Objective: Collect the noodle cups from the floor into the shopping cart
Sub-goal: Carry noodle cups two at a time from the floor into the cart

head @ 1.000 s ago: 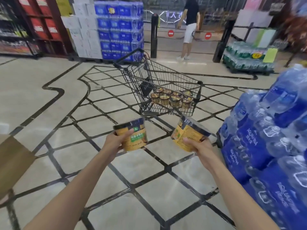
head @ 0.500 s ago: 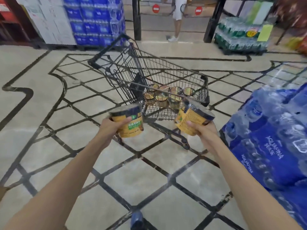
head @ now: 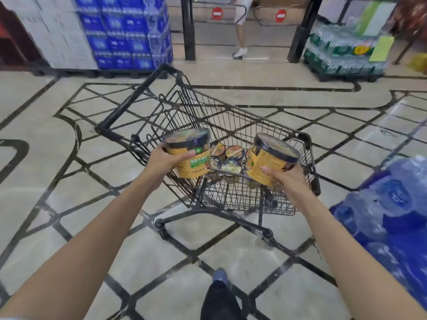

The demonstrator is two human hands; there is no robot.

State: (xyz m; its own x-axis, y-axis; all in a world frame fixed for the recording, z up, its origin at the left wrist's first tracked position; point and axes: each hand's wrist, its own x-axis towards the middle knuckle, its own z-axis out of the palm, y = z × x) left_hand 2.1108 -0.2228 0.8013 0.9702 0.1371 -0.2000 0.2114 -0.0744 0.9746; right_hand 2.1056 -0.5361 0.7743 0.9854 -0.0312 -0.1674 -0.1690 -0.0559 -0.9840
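Note:
A black wire shopping cart [head: 231, 118] stands on the tiled floor straight ahead, its basket holding several noodle cups [head: 233, 155]. My left hand [head: 164, 161] grips a yellow noodle cup with a dark lid [head: 191, 155] over the cart's near left side. My right hand [head: 286, 179] grips a second yellow noodle cup [head: 265, 160], tilted, over the near right side of the basket. Both cups hang above the basket, apart from the cups inside.
Blue packs of bottled water [head: 392, 215] are stacked close on my right. More blue packs and white boxes [head: 120, 33] stand at the back left, green bottle packs [head: 342, 54] at the back right. A person [head: 240, 26] stands by black posts beyond. My foot [head: 219, 276] shows below.
I have walked closer to the cart. Both hands carried their cups forward, from short of the basket to above its near edge.

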